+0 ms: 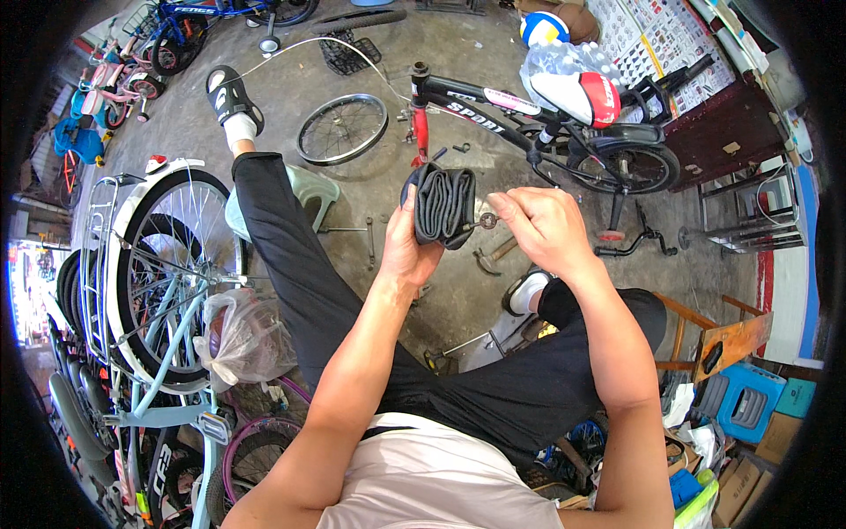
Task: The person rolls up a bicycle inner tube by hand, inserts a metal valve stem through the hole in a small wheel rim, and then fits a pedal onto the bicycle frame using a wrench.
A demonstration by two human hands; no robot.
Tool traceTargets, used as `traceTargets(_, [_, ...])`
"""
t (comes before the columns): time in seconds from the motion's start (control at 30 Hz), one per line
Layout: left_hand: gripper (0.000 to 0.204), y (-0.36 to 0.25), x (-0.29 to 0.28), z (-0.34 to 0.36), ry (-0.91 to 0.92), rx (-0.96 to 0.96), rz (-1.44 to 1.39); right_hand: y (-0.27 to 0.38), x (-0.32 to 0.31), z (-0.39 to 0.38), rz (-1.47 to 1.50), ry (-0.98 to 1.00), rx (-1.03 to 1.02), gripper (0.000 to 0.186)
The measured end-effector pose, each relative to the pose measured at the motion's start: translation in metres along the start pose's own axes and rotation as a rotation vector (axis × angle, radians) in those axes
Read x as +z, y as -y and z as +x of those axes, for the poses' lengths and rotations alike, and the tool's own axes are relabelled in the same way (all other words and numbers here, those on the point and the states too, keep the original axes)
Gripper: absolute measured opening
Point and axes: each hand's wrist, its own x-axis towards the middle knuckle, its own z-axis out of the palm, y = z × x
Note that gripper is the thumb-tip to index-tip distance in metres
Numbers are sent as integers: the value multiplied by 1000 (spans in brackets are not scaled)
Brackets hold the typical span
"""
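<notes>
In the middle of the view my left hand (411,249) grips a folded black rubber inner tube (443,198), its layers facing up. A valve stem sticks out of the tube's right side, with a small round part (487,220) at its end. My right hand (542,231) is closed beside it, thumb and forefinger pinched at that small part; exactly what they hold is too small to make out. Beneath my hands a hammer (500,251) lies on the floor.
A black-and-red bike frame (480,110), a loose rim (342,128), a wrench (370,242) and a green stool (322,203) lie or stand ahead. A pale blue bicycle (181,313) is at left; a wooden chair (718,344) and blue stool (736,401) at right.
</notes>
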Motion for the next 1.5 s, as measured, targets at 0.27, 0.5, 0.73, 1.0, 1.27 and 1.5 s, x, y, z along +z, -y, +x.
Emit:
traceTargets(0.27, [47, -2, 2, -2, 18, 3, 19, -1, -6, -2, 78, 163, -20, 41])
traceTargets(0.5, [49, 0, -5, -1, 32, -8, 55, -5, -4, -1, 31, 185, 17, 40])
traceTargets(0.73, [49, 0, -10, 0, 38, -10, 53, -2, -4, -1, 7, 153, -55, 37])
traceTargets(1.0, [48, -2, -5, -3, 34, -16, 26, -3, -5, -1, 143, 125, 13, 23])
traceTargets(1.27, [48, -4, -5, -3, 5, 6, 52, -3, 0, -2, -42, -8, -260, 19])
traceTargets(1.5, [45, -5, -5, -4, -13, 35, 84, 1, 16, -9, -133, 3, -23, 35])
